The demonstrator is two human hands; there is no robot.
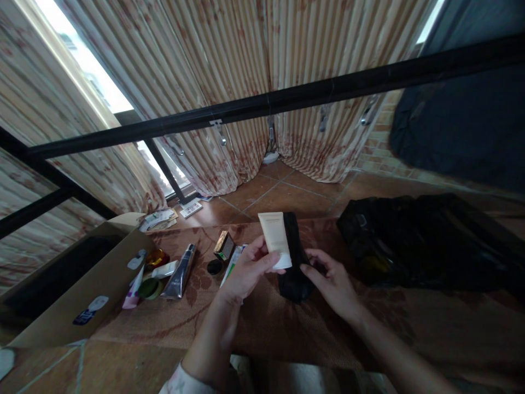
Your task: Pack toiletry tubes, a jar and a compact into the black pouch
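Note:
My left hand [258, 265] grips a cream-coloured squeeze tube [274, 232] by its white cap end, with the flat end pointing up and away. Just right of the tube lies a small black pouch [296, 273], whose right edge my right hand [330, 279] pinches between thumb and fingers. Partly hidden behind my left hand is a white and green tube [233, 265]. Near it are a small box [223, 246] and a round black lid or jar [214, 267].
Further left, a dark tube [179, 273], a green jar [150, 288], an amber jar [157, 258] and a purple-white tube [133, 290] lie beside a cardboard box [102, 295]. A large black bag [410, 241] sits at right. A dark metal bar [246, 112] crosses before the curtains.

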